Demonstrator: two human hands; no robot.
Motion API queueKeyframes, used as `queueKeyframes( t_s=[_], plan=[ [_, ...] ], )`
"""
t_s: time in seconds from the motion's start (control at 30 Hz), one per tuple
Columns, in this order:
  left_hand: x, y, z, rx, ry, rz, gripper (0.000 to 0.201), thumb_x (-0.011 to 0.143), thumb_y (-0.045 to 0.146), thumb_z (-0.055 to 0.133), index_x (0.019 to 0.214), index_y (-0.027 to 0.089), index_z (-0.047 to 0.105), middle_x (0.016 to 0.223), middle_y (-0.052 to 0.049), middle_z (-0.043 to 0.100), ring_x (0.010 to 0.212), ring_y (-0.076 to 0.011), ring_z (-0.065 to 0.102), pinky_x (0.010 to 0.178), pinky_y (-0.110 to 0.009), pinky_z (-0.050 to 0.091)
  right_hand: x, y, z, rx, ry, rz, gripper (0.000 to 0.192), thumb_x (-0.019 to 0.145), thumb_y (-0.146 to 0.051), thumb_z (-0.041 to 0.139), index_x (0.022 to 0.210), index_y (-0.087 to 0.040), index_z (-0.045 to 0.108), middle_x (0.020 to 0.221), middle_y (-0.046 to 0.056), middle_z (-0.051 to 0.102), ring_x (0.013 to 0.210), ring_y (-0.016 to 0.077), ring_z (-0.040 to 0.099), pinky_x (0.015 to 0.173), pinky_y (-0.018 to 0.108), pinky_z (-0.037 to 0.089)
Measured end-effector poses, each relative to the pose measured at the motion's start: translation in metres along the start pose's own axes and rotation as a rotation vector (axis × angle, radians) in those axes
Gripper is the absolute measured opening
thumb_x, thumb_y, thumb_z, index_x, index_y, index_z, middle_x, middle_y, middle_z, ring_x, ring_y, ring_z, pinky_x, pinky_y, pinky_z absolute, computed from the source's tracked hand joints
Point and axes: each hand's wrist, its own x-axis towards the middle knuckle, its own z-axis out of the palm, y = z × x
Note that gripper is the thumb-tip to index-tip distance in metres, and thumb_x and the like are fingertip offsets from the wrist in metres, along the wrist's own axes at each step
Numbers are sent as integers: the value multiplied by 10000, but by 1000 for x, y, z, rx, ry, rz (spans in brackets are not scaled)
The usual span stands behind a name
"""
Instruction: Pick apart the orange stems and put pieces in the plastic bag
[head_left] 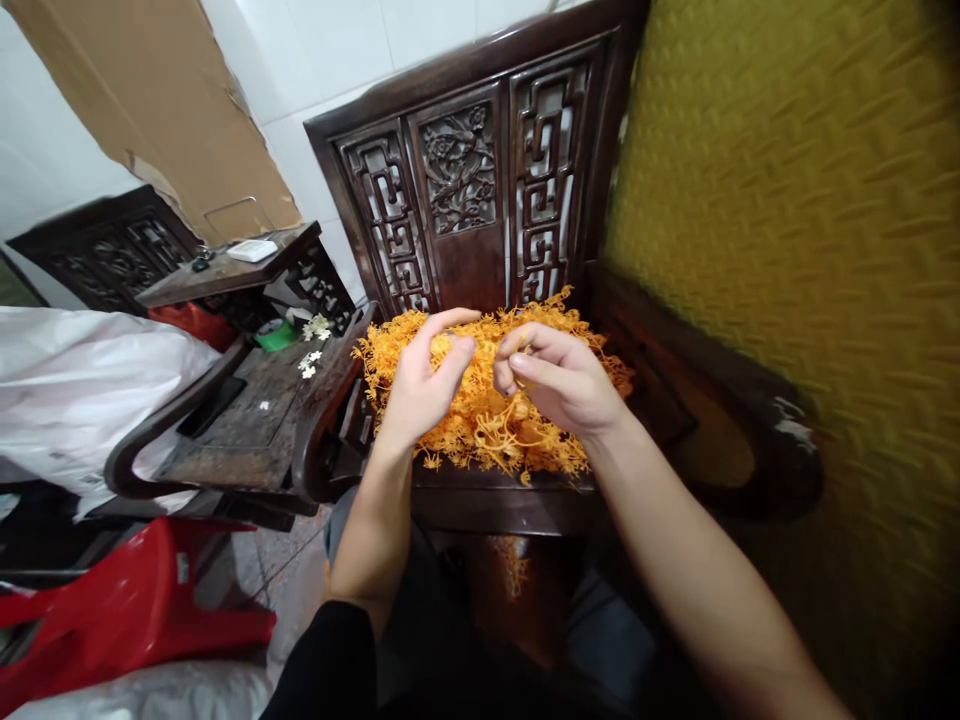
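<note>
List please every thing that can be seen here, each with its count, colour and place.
orange strands: one heap, orange, on the chair seat
carved chair: one, dark brown, centre
side table: one, dark wood, left of the chair
white flowers: a few, white, on the side table
red stool: one, red, tipped over at lower left
cardboard: one sheet, brown, against the wall
yellow panel: one, yellow, right
left hand: over the heap, fingers pinching strands
right hand: over the heap, fingers pinching strands
</note>
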Motion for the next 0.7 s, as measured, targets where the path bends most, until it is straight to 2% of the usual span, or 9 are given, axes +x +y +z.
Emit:
queueKeyframes(
  t_s=[0.1, 0.2, 0.3, 0.4, 0.5, 0.6, 0.7],
  plan=[
    [0, 2, 3, -98, -59, -53, 293, 1051, 479, 546, 1075, 219, 680, 644, 43, 581, 478, -92, 412, 522, -261, 380, 0, 3, 5, 28, 22, 11, 178, 846, -350, 835, 911, -205, 756, 678, -7, 689, 599, 109, 584, 564, 269, 462],
    [1, 2, 5, -93, -43, -44, 317, 1044, 501, 564, 945, 210, 640, 637, 43, 576, 529, -99, 460, 570, -259, 399, -2, 4, 12, 46, 81, -35, 132, 816, -311, 855, 862, -203, 796, 638, -6, 677, 564, 97, 562, 550, 260, 443],
    [3, -1, 9, -39, -27, 47, 302, 1066, 470, 519, 933, 212, 602, 702, 22, 627, 615, -117, 550, 650, -267, 451, -5, 3, 19, 53, 97, -53, 90, 796, -282, 855, 831, -209, 817, 622, 0, 685, 544, 104, 566, 538, 267, 449],
    [5, -7, 16, 116, 58, 186, 271, 1060, 421, 513, 911, 207, 589, 828, -31, 685, 759, -153, 635, 740, -291, 488, -6, 5, 22, -13, 124, -43, 51, 790, -252, 842, 821, -213, 829, 629, 5, 704, 549, 120, 591, 536, 281, 477],
    [9, -21, 23, 173, 110, 230, 290, 1069, 426, 484, 903, 208, 579, 837, -43, 680, 778, -160, 643, 739, -295, 489, -6, 9, 22, -61, 152, -44, 39, 790, -207, 826, 825, -220, 840, 643, 8, 728, 559, 122, 621, 539, 273, 494],
    [14, -47, 23, 117, 194, 159, 393, 1062, 556, 470, 897, 213, 569, 790, -30, 647, 719, -148, 617, 701, -292, 480, -10, 2, 24, -43, 130, -43, 43, 789, -206, 827, 822, -226, 846, 630, 12, 733, 534, 119, 620, 517, 263, 492],
    [21, -74, 10, -44, 401, -28, 494, 1017, 701, 457, 896, 225, 516, 728, 11, 583, 559, -110, 519, 555, -265, 415, -18, -18, 28, -41, 102, -90, 35, 803, -205, 835, 835, -215, 845, 639, 24, 738, 532, 124, 633, 498, 258, 496]
  ],
)
